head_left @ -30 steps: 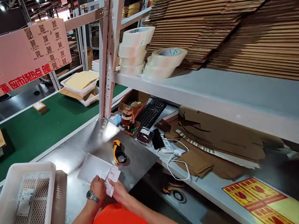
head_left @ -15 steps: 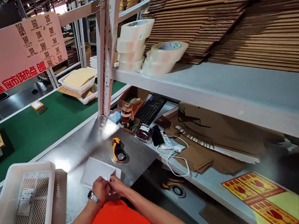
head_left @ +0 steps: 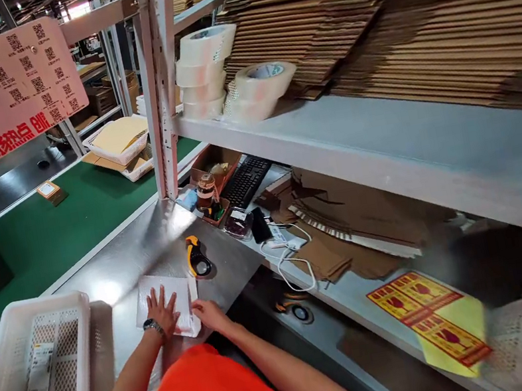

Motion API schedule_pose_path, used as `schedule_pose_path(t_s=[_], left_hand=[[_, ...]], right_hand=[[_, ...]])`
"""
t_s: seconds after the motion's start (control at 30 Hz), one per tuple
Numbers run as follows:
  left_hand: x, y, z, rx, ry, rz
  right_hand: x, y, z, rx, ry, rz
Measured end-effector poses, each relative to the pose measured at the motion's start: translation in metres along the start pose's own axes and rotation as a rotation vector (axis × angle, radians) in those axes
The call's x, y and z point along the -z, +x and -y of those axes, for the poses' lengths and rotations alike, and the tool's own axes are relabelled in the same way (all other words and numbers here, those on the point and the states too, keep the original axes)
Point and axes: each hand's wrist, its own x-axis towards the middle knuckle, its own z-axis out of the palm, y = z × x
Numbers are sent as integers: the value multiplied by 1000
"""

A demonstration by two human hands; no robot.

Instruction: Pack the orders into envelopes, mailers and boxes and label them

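Observation:
A flat white bubble mailer (head_left: 181, 290) lies on the metal tabletop in front of me. My left hand (head_left: 162, 313) presses flat on it with the fingers spread, a watch on that wrist. At the mailer's right side, my right hand (head_left: 208, 314) has its fingers closed at the edge of a narrow white flap. Whether a thin strip is in that pinch is too small to tell. Just beyond the mailer rests a yellow and black tape cutter (head_left: 197, 258).
A white plastic basket (head_left: 87, 334) holding a labelled packet (head_left: 42, 367) stands to the left. Behind runs a green conveyor belt (head_left: 46, 237). Tape rolls (head_left: 206, 73) and stacked flat cardboard (head_left: 362, 22) occupy the shelf (head_left: 358, 144) at right. A white cable (head_left: 282, 272) hangs over the lower shelf edge.
My hands were together at the mailer's near edge. Now the left hand lies spread on it and the right hand is apart at its right side. The view has turned slightly right.

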Motion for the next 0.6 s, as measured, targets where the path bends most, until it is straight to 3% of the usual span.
schedule_pose_path(t_s=[0.13, 0.27, 0.47, 0.6], left_hand=[[-26, 6, 1, 35, 28, 42], [-41, 8, -1, 11, 81, 6], [-47, 17, 2, -123, 158, 28], [-34, 18, 0, -105, 165, 64]], right_hand=[[-8, -38, -13, 21, -153, 46], [-21, -53, -15, 97, -202, 39], [-23, -51, -18, 42, 110, -161], [1, -53, -28, -54, 297, -362]])
